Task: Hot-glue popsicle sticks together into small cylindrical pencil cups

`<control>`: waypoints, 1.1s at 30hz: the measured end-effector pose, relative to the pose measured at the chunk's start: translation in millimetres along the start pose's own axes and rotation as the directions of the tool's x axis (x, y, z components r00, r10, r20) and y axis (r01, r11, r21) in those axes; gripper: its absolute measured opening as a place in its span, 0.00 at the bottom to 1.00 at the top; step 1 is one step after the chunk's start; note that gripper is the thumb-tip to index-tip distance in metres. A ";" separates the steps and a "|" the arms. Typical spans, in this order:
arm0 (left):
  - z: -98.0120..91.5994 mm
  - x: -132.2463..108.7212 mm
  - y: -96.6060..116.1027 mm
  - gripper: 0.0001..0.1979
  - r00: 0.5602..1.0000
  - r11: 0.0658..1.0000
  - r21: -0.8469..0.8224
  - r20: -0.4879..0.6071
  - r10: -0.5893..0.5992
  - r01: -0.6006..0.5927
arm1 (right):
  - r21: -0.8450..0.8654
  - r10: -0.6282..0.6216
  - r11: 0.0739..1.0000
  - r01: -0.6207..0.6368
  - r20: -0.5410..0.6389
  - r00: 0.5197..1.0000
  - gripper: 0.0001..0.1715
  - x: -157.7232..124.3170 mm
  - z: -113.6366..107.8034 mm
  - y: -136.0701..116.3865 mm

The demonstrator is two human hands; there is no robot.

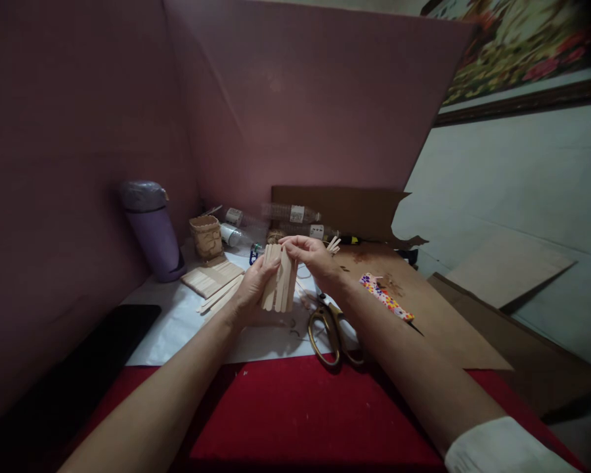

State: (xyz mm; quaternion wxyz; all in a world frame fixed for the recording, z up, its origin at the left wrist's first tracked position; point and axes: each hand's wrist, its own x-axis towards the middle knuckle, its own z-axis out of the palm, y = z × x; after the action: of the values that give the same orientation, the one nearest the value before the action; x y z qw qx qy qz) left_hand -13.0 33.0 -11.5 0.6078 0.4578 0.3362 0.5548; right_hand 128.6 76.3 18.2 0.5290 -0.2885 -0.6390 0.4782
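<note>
A small piece made of wooden craft sticks [279, 284] set side by side is held upright over the table. My left hand [257, 281] grips it from the left, the thumb pressed on its front. With bent fingers, my right hand [309, 255] pinches its top right edge; whether a separate stick lies between those fingertips is hard to see. Below my right wrist lie scissors [329, 335] with brass-coloured handles. To the left are a flat craft-stick panel [213, 279] and several loose sticks [220, 297]. More stick ends [333, 246] show just beyond my right hand.
A purple tumbler [153, 236] and a tan woven-looking cup [207, 238] stand at back left. Clear plastic bottles [295, 213] lie behind. A flower-patterned strip [387, 297] rests on brown cardboard [453, 335] at right. White sheet [177, 335] and red cloth [300, 420] cover the table.
</note>
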 end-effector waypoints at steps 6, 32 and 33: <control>0.6 -0.1 -0.7 0.32 1.000 1.000 -0.019 0.010 0.000 0.001 | 0.032 0.021 0.999 -0.020 -0.021 1.000 0.24 -0.5 1.1 -2.1; -1.6 3.4 1.3 0.23 0.981 0.973 -0.134 -0.086 0.175 -0.185 | -0.170 0.029 0.985 -0.020 0.053 0.998 0.37 -3.7 6.1 11.7; -2.8 4.3 0.7 0.24 0.979 0.973 -0.124 -0.092 0.184 -0.194 | -0.167 0.025 0.986 -0.010 0.089 0.996 0.38 -4.6 7.4 12.8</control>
State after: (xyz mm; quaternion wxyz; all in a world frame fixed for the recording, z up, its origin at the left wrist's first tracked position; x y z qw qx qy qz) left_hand -15.1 37.7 -11.5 0.5674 0.4240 0.2776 0.6490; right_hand 121.1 74.8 4.8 0.4693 -0.3153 -0.6975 0.4403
